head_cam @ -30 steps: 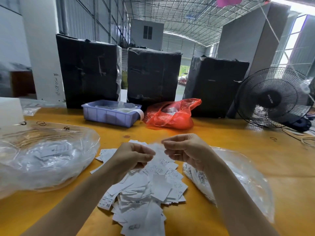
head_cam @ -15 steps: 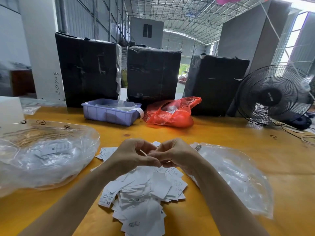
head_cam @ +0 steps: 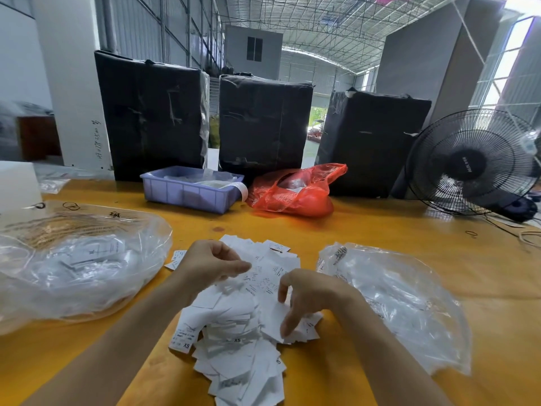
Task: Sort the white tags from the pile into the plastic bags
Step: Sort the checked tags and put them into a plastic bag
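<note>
Now my hands have parted: half a second ago they met fingertip to fingertip above the pile (head_cam: 243, 341), and my right hand (head_cam: 307, 297) has since dropped onto the tags at its right side, fingers curled down and touching the paper. Whether they already pinch one I cannot tell. My left hand (head_cam: 210, 265) sits a little farther off over the pile's far part, fingers curled with thumb against fingertips; it seems to hold a tag, though the white of the heap behind hides it. I judge one tag has just been checked and the right hand is going for the next, so sorting is under way with most of the heap unsorted.

The tags lie loose and overlapping on the table (head_cam: 380, 230), some showing XS, so lifting just one may drag its neighbours.

A clear bag (head_cam: 404, 303) lies just right of the pile, and a fuller left bag (head_cam: 82, 265), with tags inside, lies to the left; both are within reach and nothing blocks them.

Farther off stand a blue tray (head_cam: 190, 194) and a red bag (head_cam: 295, 191), then three black bales (head_cam: 263, 124), with a fan (head_cam: 471, 162) at the far right.
</note>
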Motion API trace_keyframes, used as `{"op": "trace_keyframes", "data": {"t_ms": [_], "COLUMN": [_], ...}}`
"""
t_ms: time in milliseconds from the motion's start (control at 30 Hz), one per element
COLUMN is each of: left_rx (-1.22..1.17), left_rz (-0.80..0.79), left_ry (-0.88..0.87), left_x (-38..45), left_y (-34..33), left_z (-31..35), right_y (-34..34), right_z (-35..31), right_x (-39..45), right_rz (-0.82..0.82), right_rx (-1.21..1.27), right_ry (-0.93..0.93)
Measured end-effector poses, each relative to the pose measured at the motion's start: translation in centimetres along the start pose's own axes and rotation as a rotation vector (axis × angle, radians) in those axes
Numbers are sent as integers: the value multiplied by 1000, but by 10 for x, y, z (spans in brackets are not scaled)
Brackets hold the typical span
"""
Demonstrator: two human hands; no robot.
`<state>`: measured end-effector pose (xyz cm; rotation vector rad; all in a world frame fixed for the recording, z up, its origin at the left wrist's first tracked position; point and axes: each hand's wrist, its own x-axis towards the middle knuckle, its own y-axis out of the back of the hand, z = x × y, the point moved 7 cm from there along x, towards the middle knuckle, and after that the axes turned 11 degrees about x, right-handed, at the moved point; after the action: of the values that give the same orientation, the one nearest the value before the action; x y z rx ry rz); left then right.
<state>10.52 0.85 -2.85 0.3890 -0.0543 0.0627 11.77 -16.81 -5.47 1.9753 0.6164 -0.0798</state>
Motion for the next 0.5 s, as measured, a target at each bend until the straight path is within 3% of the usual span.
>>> {"op": "trace_keyframes", "data": {"t_ms": [200,400,500], "left_rx": [-1,-43,-89], "left_rz": [-6,27,23], "left_ry": [4,0,-9], "left_x": [-1,1,-1], "left_y": [-5,-2,-3], "left_z": [-1,-1,2], "right_y": [9,58,65], "right_z": [-8,-34,-39], "right_x": [-4,-33,-38], "right_rz": [75,316,354], "right_rx": [19,658,760], "right_ry": [94,400,511]}}
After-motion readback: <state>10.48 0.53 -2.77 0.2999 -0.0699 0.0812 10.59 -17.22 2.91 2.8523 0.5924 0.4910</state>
